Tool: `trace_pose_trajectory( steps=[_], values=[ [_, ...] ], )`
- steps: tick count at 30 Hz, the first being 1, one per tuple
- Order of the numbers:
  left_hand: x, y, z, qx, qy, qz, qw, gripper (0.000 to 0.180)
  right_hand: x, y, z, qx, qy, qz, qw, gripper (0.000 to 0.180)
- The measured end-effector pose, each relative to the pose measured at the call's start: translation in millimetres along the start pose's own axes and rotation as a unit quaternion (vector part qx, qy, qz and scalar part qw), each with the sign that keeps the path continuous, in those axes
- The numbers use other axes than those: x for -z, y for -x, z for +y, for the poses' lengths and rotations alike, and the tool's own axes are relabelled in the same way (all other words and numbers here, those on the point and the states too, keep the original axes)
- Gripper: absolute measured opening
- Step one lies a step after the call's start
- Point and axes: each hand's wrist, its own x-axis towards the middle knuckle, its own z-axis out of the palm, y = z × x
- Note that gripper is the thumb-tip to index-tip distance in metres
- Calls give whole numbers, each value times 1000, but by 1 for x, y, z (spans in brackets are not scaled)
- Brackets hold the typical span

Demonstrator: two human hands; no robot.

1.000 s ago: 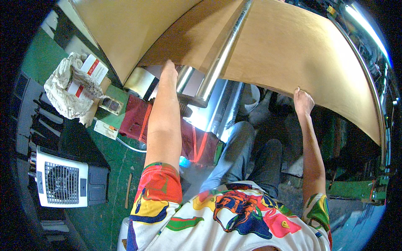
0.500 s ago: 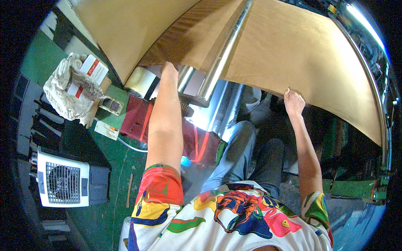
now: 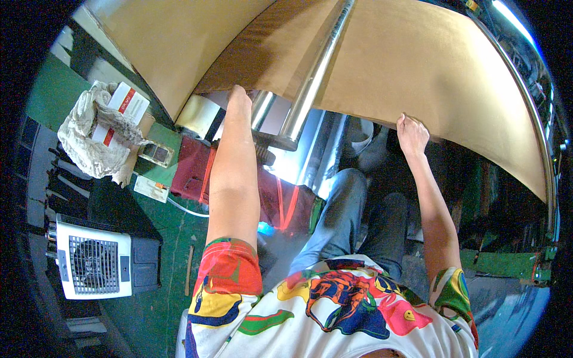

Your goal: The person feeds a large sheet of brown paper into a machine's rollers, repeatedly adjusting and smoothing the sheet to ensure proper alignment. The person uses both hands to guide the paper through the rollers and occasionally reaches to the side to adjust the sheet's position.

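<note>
A wide brown sheet of fabric or similar material (image 3: 406, 59) spreads across the top, its near edge curving down to the right. My right hand (image 3: 412, 136) is closed on that near edge, knuckles up. My left hand (image 3: 240, 98) reaches the same edge further left; its fingers are hidden, so their grip does not show. Between my hands a shiny metal roller (image 3: 316, 71) runs away from me beneath or against the sheet. Next to my left forearm lies a dark red cloth-wrapped bar (image 3: 191, 170) bound with orange-red straps.
To the left, white rags (image 3: 89, 131) and a white-and-red box (image 3: 129, 101) sit on a green surface, near a white power strip (image 3: 151, 188). A white fan unit (image 3: 95, 265) stands lower left. Another brown panel (image 3: 161, 36) rises at the upper left.
My right hand has shifted slightly left and away from me with the sheet's edge. My left hand stays nearly in place. The whole view has tilted a little.
</note>
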Motion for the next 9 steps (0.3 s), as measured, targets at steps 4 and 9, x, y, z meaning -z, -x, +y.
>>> trace_pose_trajectory(
  steps=[4, 9],
  values=[
    [1, 3, 12, -1, -50, 1, 999, 46, 3, -6, -14, 9, -9, 6, 1000, 32],
    [-13, 29, 18, 50, 45, -29, 997, 56, -2, -6, -13, 11, -8, 8, 1000, 30]
  ],
)
